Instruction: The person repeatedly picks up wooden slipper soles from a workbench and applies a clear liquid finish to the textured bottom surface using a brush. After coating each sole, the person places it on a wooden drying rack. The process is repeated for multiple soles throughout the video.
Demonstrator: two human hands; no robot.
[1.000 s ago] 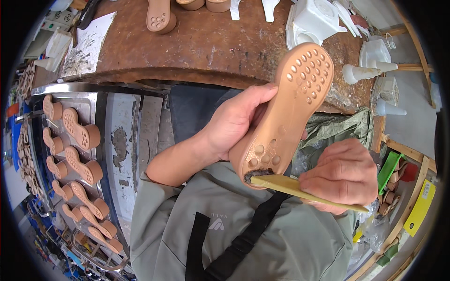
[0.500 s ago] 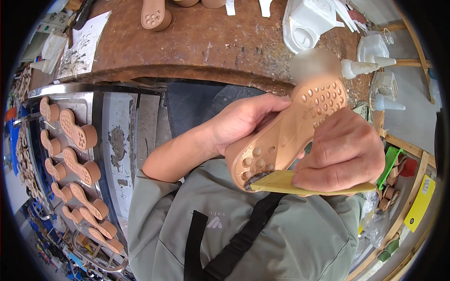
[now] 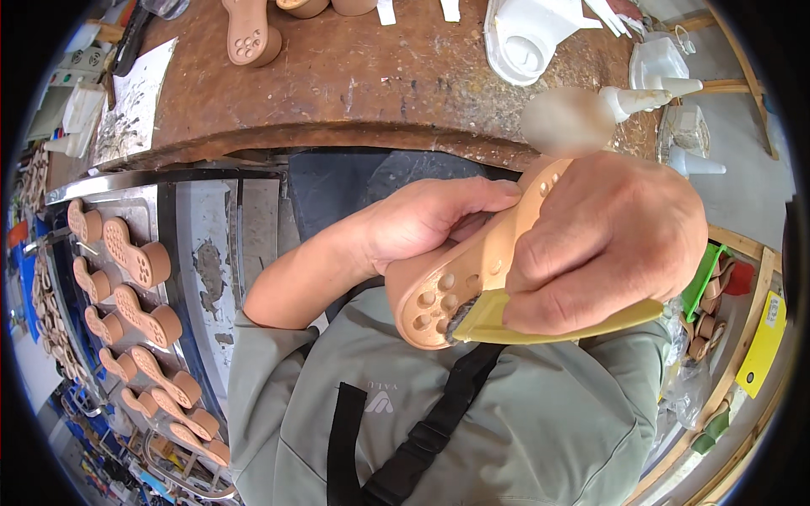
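Observation:
A tan shoe sole (image 3: 422, 291) with a thick heel and round hollows lies slanted in front of my chest, its underside up. My left hand (image 3: 426, 219) is closed round its far-left side, thumb on the edge. In my right hand (image 3: 607, 240) is a flat brush (image 3: 489, 317) with a yellow handle and short dark bristles. Its bristles are at the heel's right edge, beside the hollows; whether they touch cannot be made out. The right hand covers much of the forefoot. The sole's tip meets a blurred patch.
On the left, a metal rack (image 3: 105, 185) carries several similar soles. The brown worktable (image 3: 337, 93) ahead bears more soles (image 3: 251, 38), a white container (image 3: 527, 46) and a nozzle bottle (image 3: 637, 101). A green bin (image 3: 700, 282) stands at right.
The brush has moved right across the heel, off its lower left rim. My right hand has shifted up over the forefoot. My left hand keeps its hold; the view has shifted slightly.

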